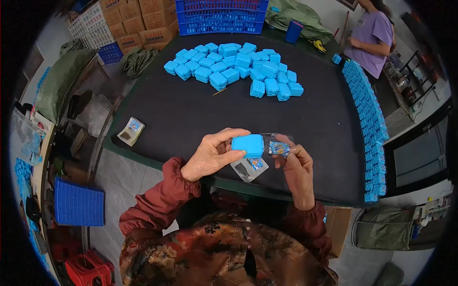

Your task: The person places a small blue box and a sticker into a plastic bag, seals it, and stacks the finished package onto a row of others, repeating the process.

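Note:
A small blue case (247, 144) is pinched between the thumb and fingers of my left hand (212, 155). Just to its right, my right hand (298, 167) grips a clear plastic bag with a colourful printed label (279, 148). The bag's open side appears close to the case; whether they touch I cannot tell. Below the case, a stack of printed cards (249, 169) lies at the near table edge, partly covered by my hands. Another small stack of cards (131, 131) lies at the table's left side.
Many blue cases (229, 62) are heaped on the dark table (191, 109) toward the back. Stacked blue packs (365, 128) line the right edge. A blue crate (222, 19) stands at the far edge. A person in a purple shirt (373, 35) is at the back right.

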The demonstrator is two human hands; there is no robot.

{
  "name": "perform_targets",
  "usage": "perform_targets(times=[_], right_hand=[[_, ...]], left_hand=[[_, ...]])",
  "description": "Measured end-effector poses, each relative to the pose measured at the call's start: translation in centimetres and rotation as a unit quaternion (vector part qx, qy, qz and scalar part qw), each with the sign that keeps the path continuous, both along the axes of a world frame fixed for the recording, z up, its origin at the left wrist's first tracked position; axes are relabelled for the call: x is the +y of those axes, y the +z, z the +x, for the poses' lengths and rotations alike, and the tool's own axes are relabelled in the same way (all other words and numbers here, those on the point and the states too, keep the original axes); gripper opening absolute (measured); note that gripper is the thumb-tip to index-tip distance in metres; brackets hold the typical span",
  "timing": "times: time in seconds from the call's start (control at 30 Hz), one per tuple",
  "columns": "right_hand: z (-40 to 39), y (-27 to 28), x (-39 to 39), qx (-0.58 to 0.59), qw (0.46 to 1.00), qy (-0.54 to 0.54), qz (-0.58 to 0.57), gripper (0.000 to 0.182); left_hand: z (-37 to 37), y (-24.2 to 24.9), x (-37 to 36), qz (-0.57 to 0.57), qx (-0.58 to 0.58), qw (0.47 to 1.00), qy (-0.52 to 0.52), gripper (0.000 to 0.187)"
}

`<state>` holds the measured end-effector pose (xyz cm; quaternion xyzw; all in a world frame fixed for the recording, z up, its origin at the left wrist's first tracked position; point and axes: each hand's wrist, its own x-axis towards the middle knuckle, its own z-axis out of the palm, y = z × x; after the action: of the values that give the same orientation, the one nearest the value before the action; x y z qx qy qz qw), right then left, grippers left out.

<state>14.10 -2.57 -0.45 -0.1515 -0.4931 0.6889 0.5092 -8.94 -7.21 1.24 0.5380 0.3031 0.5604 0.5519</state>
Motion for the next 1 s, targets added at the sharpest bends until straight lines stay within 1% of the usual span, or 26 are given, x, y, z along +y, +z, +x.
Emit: perform_targets(times=[0.03, 0.1, 0.13, 0.2, 0.33, 0.4, 0.43, 0.5, 0.53, 0.6, 0.7, 0.73, 0.8, 0.83, 0.9, 0.93, 0.97, 1.0], right_hand=[[0.0, -0.1, 0.1, 0.000, 1.000, 0.000, -0.002, 0.010], [0.1, -0.4, 0.2, -0.013, 0.999, 0.019, 0.029, 0.010], [0.1, -0.5, 0.2, -0.014, 0.999, 0.018, 0.027, 0.010], [0.2, -0.5, 0.0, -0.081, 0.996, 0.014, 0.030, 0.015], [0.3, 0.5, 0.2, -0.096, 0.994, 0.006, 0.045, 0.014], [0.4, 0.9, 0.3, -0.074, 0.996, -0.020, 0.055, 0.015], [0.5, 0.8, 0.3, -0.075, 0.996, -0.021, 0.053, 0.015], [0.7, 0.5, 0.4, -0.152, 0.985, -0.038, 0.073, 0.015], [0.7, 0.6, 0.2, -0.153, 0.985, -0.037, 0.071, 0.015], [0.5, 1.3, -0.1, -0.187, 0.979, -0.061, 0.058, 0.015], [-0.1, 2.2, -0.7, -0.181, 0.981, -0.057, 0.044, 0.015], [-0.5, 2.1, -0.8, -0.181, 0.981, -0.057, 0.044, 0.015], [-1.0, 1.7, -0.9, -0.142, 0.986, -0.076, 0.041, 0.015], [-0.9, 1.4, -0.8, -0.142, 0.986, -0.077, 0.042, 0.015], [-0.6, 0.7, -0.5, -0.163, 0.982, -0.060, 0.067, 0.012], [-0.6, 0.7, -0.6, -0.163, 0.982, -0.060, 0.067, 0.012], [-0.5, 0.7, -0.7, -0.176, 0.973, -0.093, 0.115, 0.014], [-0.6, 0.8, -0.8, -0.189, 0.960, -0.126, 0.163, 0.022]], left_hand=[[0.0, -0.1, 0.0, -0.002, 0.000, 1.000, 0.000, 0.036], [0.0, -0.3, 0.0, 0.020, 0.038, 0.999, -0.001, 0.037], [0.1, -0.3, 0.1, 0.018, 0.037, 0.999, -0.002, 0.037], [0.5, -0.3, 0.0, 0.017, 0.031, 0.999, 0.009, 0.038], [0.8, -0.3, 0.2, 0.051, 0.039, 0.998, 0.013, 0.039], [0.7, -0.2, 0.1, 0.008, 0.064, 0.998, 0.010, 0.039], [0.5, -0.1, 0.0, 0.007, 0.063, 0.998, 0.010, 0.039], [0.0, 0.0, -0.2, -0.069, 0.108, 0.992, 0.002, 0.040], [0.1, -0.1, -0.2, -0.071, 0.108, 0.992, 0.002, 0.040], [0.3, -0.3, -0.2, -0.070, 0.072, 0.995, 0.025, 0.040], [0.8, -0.8, -0.1, -0.049, 0.075, 0.995, 0.052, 0.039], [0.9, -0.8, 0.0, -0.049, 0.075, 0.995, 0.052, 0.039], [1.2, -1.0, 0.0, -0.032, 0.027, 0.999, 0.004, 0.040], [1.3, -1.2, 0.1, -0.031, 0.027, 0.999, 0.003, 0.040], [1.5, -1.6, 0.1, -0.027, -0.011, 0.999, -0.037, 0.043], [1.6, -1.6, 0.0, -0.027, -0.011, 0.999, -0.037, 0.043], [1.8, -1.6, 0.0, -0.027, -0.024, 0.999, -0.032, 0.045], [2.0, -1.6, -0.1, -0.026, -0.037, 0.999, -0.027, 0.047]])
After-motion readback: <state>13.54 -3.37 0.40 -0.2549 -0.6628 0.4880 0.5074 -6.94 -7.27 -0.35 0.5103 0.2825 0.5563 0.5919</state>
